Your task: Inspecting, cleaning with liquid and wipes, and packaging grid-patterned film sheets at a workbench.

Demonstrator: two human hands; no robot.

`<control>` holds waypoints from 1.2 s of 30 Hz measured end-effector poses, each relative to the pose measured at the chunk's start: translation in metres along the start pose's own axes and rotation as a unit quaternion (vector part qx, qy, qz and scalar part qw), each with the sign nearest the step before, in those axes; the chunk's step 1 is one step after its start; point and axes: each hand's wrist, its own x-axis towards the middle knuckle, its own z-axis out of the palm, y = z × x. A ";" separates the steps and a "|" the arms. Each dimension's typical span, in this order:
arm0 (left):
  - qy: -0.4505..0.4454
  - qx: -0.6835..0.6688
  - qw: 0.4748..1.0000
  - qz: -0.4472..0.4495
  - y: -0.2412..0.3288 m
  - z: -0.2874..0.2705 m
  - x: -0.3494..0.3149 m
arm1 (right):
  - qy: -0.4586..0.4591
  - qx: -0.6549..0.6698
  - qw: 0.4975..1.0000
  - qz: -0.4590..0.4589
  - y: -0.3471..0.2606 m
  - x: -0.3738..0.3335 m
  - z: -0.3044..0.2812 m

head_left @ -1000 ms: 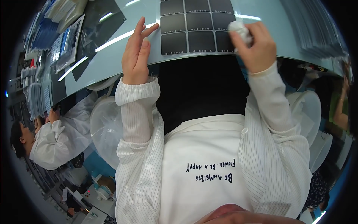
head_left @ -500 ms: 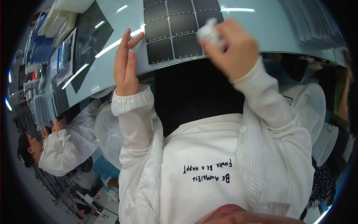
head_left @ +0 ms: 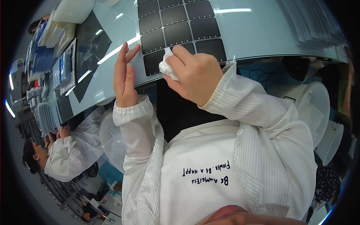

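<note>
A sheet of dark grey rounded panels (head_left: pixel 178 34), set in rows with pale lines between them, lies flat on the glass-topped table. Between the fingers and thumb of my right hand (head_left: pixel 200 75) is a crumpled white wiping cloth (head_left: pixel 165 67). It rests over the nearest row, by the table's front edge, and the hand hides part of those panels. Just left of the sheet, my left hand (head_left: pixel 125 80) is open on its edge, fingers stretched out and holding nothing. Whether its fingertips touch the sheet's border, I cannot tell.
Stacked clear plastic sheets (head_left: pixel 318 22) lie at the far right of the table (head_left: pixel 251 33). On the left are a dark mat (head_left: pixel 90 48) and piled packages (head_left: pixel 62 35). White bins (head_left: pixel 313 108) stand below the table's right side. A co-worker in white (head_left: pixel 73 157) sits at left.
My right hand has swept the cloth leftward and toward me, from the sheet's right side to its near left part. The left hand keeps its open pose. The view has shifted slightly.
</note>
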 end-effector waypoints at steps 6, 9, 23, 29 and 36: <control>0.009 0.006 1.000 -0.008 0.003 0.001 0.002 | 0.098 -0.011 0.992 0.084 0.075 -0.005 -0.049; 0.004 0.048 0.999 0.019 0.001 -0.002 0.003 | 0.097 -0.029 0.991 0.084 0.071 -0.007 -0.056; -0.015 0.051 0.999 0.009 0.002 -0.008 0.005 | -0.068 -0.019 0.998 -0.005 0.077 0.028 -0.056; -0.020 0.054 0.998 0.007 0.002 -0.012 0.005 | -0.106 0.027 0.986 -0.127 0.113 0.082 -0.046; -0.022 0.072 0.997 0.017 0.003 -0.011 0.008 | -0.069 0.025 0.993 -0.093 0.098 0.082 -0.016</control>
